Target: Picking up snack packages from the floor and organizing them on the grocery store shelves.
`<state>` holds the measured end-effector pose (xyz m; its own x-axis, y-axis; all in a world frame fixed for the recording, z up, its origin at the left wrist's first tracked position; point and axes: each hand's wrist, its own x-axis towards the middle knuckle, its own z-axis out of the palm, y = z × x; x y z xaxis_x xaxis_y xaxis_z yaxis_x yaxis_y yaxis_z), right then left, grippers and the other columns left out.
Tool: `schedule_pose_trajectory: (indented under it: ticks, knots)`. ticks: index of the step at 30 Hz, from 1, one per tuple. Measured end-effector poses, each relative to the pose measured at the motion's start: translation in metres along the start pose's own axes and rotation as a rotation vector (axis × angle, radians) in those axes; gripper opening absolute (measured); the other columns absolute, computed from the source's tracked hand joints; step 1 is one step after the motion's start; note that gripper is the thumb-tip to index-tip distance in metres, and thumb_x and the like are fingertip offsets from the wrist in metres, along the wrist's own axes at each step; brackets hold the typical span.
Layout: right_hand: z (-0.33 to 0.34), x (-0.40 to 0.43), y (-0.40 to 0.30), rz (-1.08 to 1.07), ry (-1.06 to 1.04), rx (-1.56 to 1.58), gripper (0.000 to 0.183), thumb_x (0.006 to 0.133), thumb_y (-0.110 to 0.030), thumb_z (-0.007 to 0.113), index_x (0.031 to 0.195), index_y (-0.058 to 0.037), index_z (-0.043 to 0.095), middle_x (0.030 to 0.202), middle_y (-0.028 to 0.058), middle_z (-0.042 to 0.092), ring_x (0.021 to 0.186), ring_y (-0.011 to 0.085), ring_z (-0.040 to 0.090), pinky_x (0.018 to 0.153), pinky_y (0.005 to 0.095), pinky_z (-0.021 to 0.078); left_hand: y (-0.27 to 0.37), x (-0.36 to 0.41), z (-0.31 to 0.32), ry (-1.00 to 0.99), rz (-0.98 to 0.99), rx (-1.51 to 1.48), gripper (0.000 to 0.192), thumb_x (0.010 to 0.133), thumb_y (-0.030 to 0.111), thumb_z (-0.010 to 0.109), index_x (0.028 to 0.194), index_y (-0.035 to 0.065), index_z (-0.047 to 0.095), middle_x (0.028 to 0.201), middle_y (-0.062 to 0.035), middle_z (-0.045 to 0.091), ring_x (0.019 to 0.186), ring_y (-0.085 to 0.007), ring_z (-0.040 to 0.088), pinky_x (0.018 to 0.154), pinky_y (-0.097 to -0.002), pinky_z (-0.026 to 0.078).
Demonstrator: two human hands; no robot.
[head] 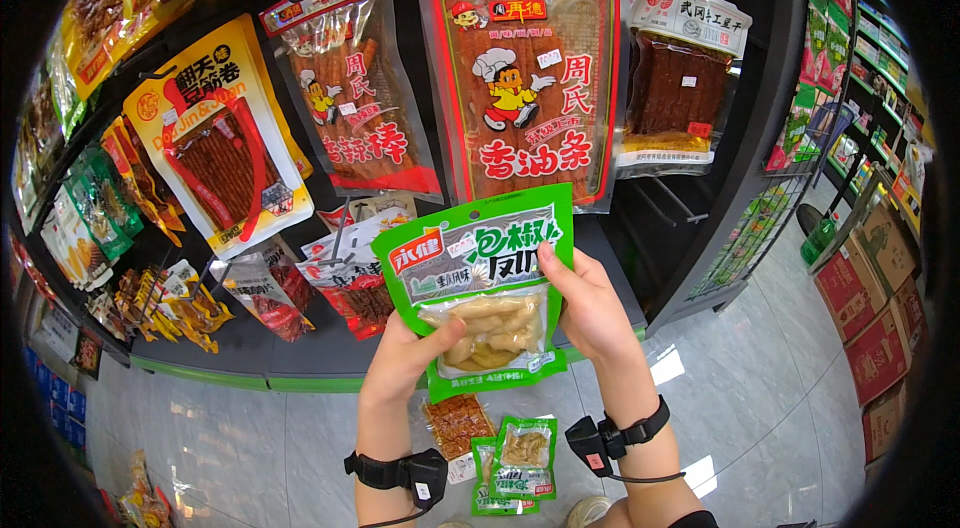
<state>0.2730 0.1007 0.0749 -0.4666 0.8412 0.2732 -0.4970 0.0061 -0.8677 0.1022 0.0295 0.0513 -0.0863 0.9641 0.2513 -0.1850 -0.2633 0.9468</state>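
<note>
A green-edged pouch of pale vacuum-packed food, likely chicken feet point(499, 329), is held up in front of the shelf, its printed face towards me. My left hand point(405, 359) grips its lower left side, thumb across the clear window. At the upper right edge, my right hand point(596, 307) pinches it with the thumb on the front. Behind the pouch hangs a large red-and-clear bag of brown strips point(517, 85), partly covered at its bottom. Two or more similar green pouches point(527, 457) lie overlapping on the floor below, beside a flat pack of reddish-brown snack point(459, 424).
Metal hooks point(675, 198) jut from the dark display rack. Other hanging bags include a yellow-and-white one point(225, 153), a red-topped one point(352, 93) and a white-topped one point(679, 78). The rack's base shelf point(315, 363) has a green edge. Cardboard cartons point(862, 295) stand at right.
</note>
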Motion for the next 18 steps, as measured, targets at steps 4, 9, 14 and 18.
schedule_pose_trajectory:
  ticks: [4,9,14,18]
  knots:
    - [-0.003,0.0,-0.003,0.009,0.049,0.034,0.029,0.087,-0.022,0.044,0.102,0.0012,0.05,0.098,0.0038,0.055,0.087,0.0074,0.05,0.077,0.0227,0.0386,0.006,0.001,-0.003,-0.212,-0.146,0.078,0.037,0.08,0.011,0.054,0.112,-0.0003,0.042,0.105,-0.0036,0.051,0.092,-0.011,0.049,0.079,-0.0262,0.04]
    - [-0.004,0.0,-0.008,0.013,0.055,0.038,0.029,0.087,-0.023,0.044,0.102,0.0011,0.05,0.097,0.0037,0.056,0.087,0.0072,0.05,0.077,0.0228,0.0385,-0.004,0.001,-0.011,-0.233,-0.111,0.043,0.037,0.082,0.01,0.05,0.116,-0.0007,0.037,0.11,-0.0044,0.047,0.099,-0.0114,0.044,0.085,-0.0268,0.035]
    - [-0.006,0.0,-0.008,0.01,0.046,0.022,0.028,0.087,-0.022,0.043,0.101,0.0009,0.05,0.097,0.0035,0.055,0.087,0.0068,0.049,0.077,0.0228,0.0381,-0.005,0.003,-0.008,-0.192,-0.108,0.046,0.036,0.086,0.014,0.045,0.117,-0.0014,0.037,0.114,-0.005,0.044,0.105,-0.0116,0.039,0.09,-0.0261,0.03]
    - [-0.006,0.0,-0.008,0.002,0.043,0.032,0.028,0.087,-0.022,0.043,0.102,0.0009,0.05,0.097,0.0037,0.055,0.087,0.0069,0.049,0.078,0.0228,0.0381,-0.005,0.002,-0.009,-0.169,-0.114,0.063,0.035,0.087,0.018,0.043,0.116,-0.0019,0.039,0.113,-0.0048,0.045,0.103,-0.0113,0.04,0.09,-0.0252,0.029]
